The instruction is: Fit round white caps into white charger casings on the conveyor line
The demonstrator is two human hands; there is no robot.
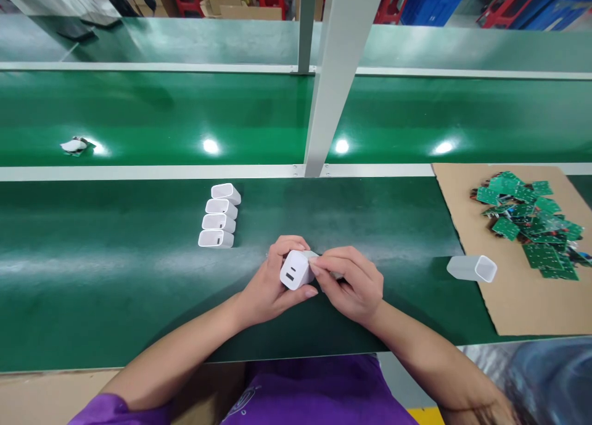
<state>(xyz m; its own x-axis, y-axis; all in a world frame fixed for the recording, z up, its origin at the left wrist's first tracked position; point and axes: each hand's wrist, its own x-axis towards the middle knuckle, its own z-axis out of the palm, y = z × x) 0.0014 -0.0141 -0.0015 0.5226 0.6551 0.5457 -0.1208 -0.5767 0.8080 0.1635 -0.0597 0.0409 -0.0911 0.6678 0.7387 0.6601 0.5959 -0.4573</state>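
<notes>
My left hand (277, 280) is wrapped around a white plug charger (295, 269), held above the front middle of the green bench. Two port openings, one small and one larger, show on the charger's end face, which points toward me. My right hand (354, 281) is closed, its thumb and index finger pinching at the charger's right edge. A bit of pale material shows under those fingers, too hidden to make out. To the left, several white charger housings (218, 222) lie side by side in a column.
On the right, a cardboard sheet (531, 308) carries a heap of green circuit boards (531, 221). One open white housing (469, 268) lies across its left edge. A white post (335, 73) rises behind the bench (115, 277). A small crumpled item (74, 145) lies on the green strip behind.
</notes>
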